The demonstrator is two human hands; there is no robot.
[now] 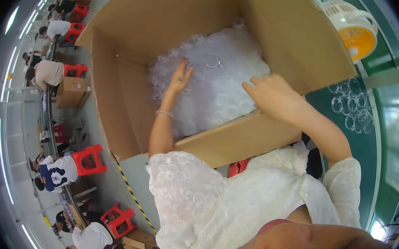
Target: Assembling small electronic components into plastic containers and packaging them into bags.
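Observation:
A large open cardboard box (229,143) stands in front of me, filled with cloudy plastic bags (224,86) that appear to hold clear round pieces. On top of the plastic lies a clear ring-shaped piece (213,62). My left hand (181,80) is inside the box over the plastic, fingers stretched apart. Another ring's edge shows beside its fingertips, and I see no grip on it. At the near right of the box, my right hand (273,94) reaches over the edge with fingers loosely bent and apart. Nothing shows in it, though its palm is hidden.
To the right, several clear rings (352,104) rest on a green table (349,159). A white and orange fan (355,32) stands beyond the box's right flap. On the left, people sit on red stools (88,160) along a workbench, with cardboard cartons (73,92) nearby.

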